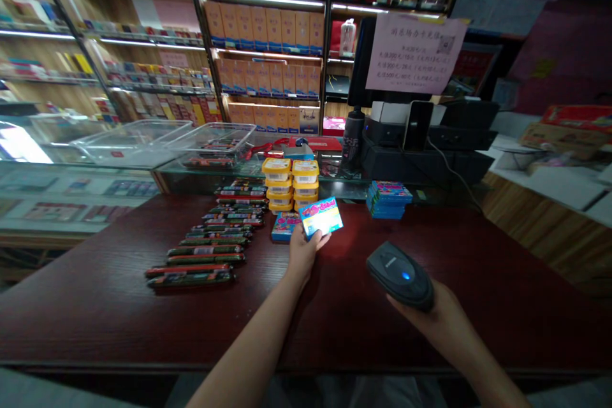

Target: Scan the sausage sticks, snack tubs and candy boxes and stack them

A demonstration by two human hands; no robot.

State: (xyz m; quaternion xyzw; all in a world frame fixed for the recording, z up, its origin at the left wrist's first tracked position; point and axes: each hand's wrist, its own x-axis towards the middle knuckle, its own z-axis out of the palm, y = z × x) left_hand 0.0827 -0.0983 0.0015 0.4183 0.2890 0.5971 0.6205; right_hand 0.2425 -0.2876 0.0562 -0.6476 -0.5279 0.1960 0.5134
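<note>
My left hand [302,252] is closed on a small blue packet [321,217], held up above the dark red counter [95,306] and lit by a bright glow. My right hand [430,312] grips a black handheld barcode scanner [400,274], its blue light on and its head turned toward the packet. Another blue packet [283,227] lies flat on the counter just left of my left hand. Behind it stand two stacks of yellow tubs [290,183]. A pile of blue packets [388,199] sits further right.
A long row of dark sausage sticks [210,243] runs diagonally across the counter's left half. Clear plastic trays [157,140] rest on the glass case behind. A black register with a monitor [425,140] stands back right. Shelves of boxed goods [268,32] fill the wall.
</note>
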